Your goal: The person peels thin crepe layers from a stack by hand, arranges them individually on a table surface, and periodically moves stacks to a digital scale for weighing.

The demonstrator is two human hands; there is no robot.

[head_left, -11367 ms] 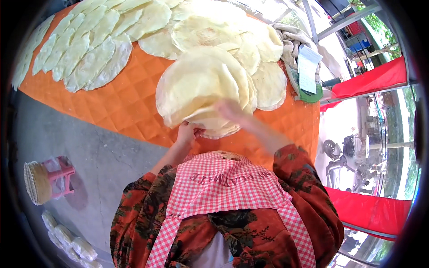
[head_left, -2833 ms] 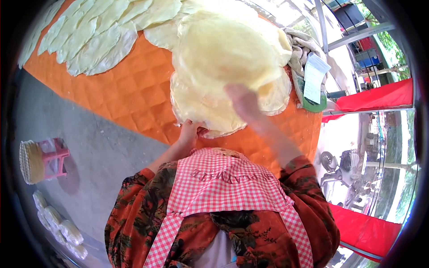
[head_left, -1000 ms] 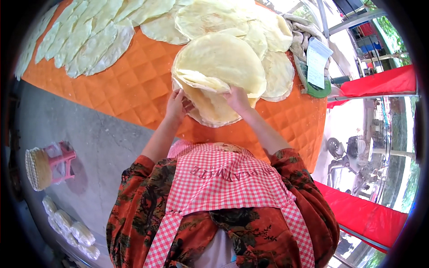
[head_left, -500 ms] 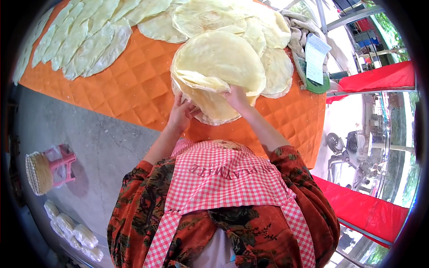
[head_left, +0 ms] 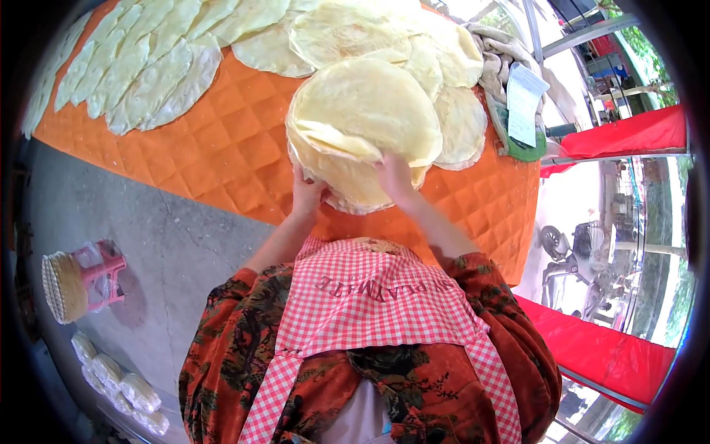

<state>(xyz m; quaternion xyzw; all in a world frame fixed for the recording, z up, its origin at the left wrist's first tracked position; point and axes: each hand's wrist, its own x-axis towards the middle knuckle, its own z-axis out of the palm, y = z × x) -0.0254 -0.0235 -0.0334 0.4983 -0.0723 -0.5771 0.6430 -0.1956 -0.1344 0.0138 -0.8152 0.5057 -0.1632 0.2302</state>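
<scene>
A stack of thin, round, pale flatbreads (head_left: 370,100) lies on the orange quilted cover before me. The near edge of its upper layers is lifted and folded back. My right hand (head_left: 396,177) pinches that raised edge at the right, its fingertips partly hidden by the bread. At the stack's near left edge, my left hand (head_left: 308,194) has its fingers curled against the rim, seeming to grip the flatbreads there. Below the fold, the lower flatbreads (head_left: 362,185) lie flat between both hands.
Overlapping flatbreads (head_left: 155,70) cover the table's far side on the orange cover (head_left: 200,140). At right are a green-edged tray (head_left: 525,148), a paper sheet (head_left: 525,100) and crumpled cloth (head_left: 499,55). A pink stool (head_left: 103,274) and bagged stacks (head_left: 122,385) stand on the floor at left.
The raised edge has dropped lower and flattened over the stack. My right hand has moved slightly right and nearer me; my left hand has shifted right, its fingers less spread.
</scene>
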